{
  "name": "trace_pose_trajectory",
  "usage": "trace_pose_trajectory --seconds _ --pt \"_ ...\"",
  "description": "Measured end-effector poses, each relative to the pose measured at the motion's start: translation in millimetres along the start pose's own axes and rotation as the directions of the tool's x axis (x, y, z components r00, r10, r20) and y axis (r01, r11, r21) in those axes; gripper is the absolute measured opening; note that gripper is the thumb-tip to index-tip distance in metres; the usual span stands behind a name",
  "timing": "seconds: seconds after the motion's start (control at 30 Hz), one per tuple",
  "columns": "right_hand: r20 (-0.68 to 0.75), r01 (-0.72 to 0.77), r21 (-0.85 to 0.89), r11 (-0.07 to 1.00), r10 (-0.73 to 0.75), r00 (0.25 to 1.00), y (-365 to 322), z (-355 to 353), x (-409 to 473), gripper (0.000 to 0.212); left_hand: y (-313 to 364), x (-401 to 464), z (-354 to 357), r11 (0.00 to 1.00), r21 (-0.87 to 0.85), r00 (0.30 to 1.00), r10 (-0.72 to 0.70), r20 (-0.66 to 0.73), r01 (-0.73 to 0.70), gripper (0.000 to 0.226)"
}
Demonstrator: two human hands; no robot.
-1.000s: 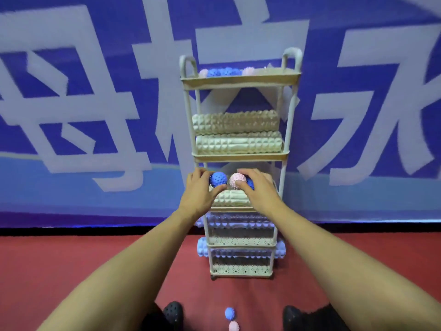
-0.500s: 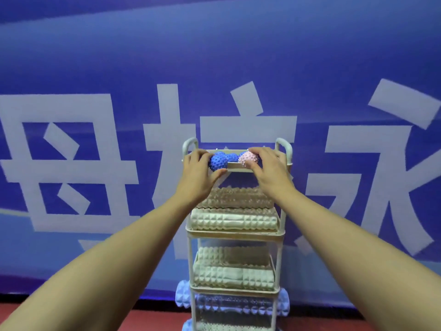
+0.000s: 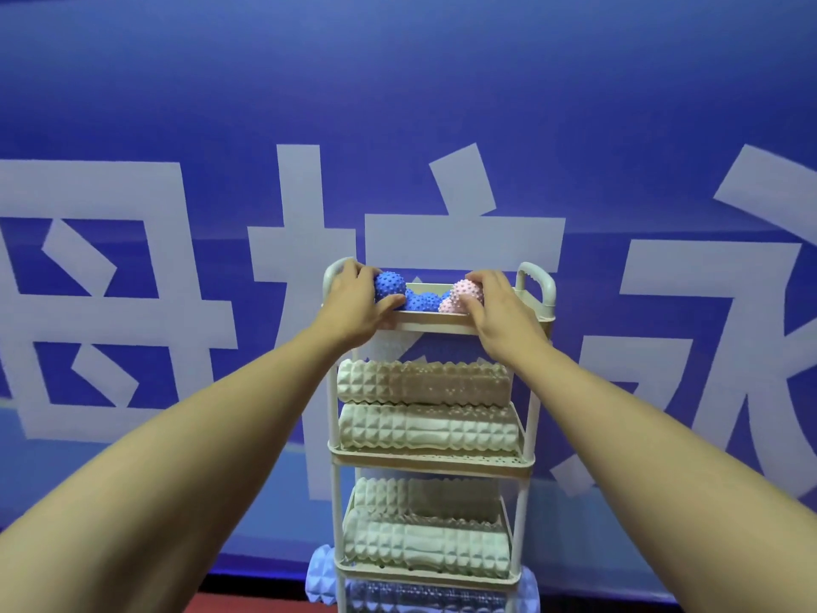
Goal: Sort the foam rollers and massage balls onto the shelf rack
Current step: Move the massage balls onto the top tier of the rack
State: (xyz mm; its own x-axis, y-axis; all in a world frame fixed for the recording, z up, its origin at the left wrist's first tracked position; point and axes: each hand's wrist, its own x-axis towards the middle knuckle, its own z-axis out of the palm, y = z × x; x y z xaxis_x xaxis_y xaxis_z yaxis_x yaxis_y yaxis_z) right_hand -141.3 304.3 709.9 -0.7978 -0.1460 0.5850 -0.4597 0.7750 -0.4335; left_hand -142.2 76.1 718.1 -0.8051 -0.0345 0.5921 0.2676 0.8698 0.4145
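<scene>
Both arms reach up to the top tray [image 3: 435, 324] of the rack [image 3: 528, 440].

Left hand [image 3: 353, 305]: fingers curled over a blue ball [image 3: 391, 288], thumb under it, at the tray's left end beside the left handle [image 3: 332, 276]. The ball sits above the front rim.

Right hand [image 3: 495, 305]: fingers closed around a pink ball [image 3: 465, 296], at the tray's right side, just inside the right handle [image 3: 537, 283].

Between the two hands, more blue balls [image 3: 422, 301] lie in the tray, touching one another. A second pink ball shows partly, low beside the held one.

Second shelf: two beige rollers [image 3: 426, 429], stacked lengthwise. Third shelf: two more beige rollers [image 3: 424, 546], same arrangement. Lower down, a light blue roller [image 3: 322, 577] sticks out past both sides of the rack.

Blue banner [image 3: 398, 104] with large white characters behind the rack. Strip of red floor [image 3: 265, 603] at the bottom.
</scene>
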Motion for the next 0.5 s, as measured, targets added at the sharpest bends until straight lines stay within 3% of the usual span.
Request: trace_pose_trajectory --seconds 0.2,0.5 --pt "-0.038 -0.025 -0.015 1.0 0.025 0.999 5 4 -6 0.033 3 -3 7 0.995 -0.052 0.997 -0.08 0.022 0.081 0.055" --pt "-0.116 -0.012 0.049 0.999 0.018 0.993 11 -1 -6 0.035 4 -7 7 1.0 0.0 1.0 0.021 -0.007 -0.021 0.054"
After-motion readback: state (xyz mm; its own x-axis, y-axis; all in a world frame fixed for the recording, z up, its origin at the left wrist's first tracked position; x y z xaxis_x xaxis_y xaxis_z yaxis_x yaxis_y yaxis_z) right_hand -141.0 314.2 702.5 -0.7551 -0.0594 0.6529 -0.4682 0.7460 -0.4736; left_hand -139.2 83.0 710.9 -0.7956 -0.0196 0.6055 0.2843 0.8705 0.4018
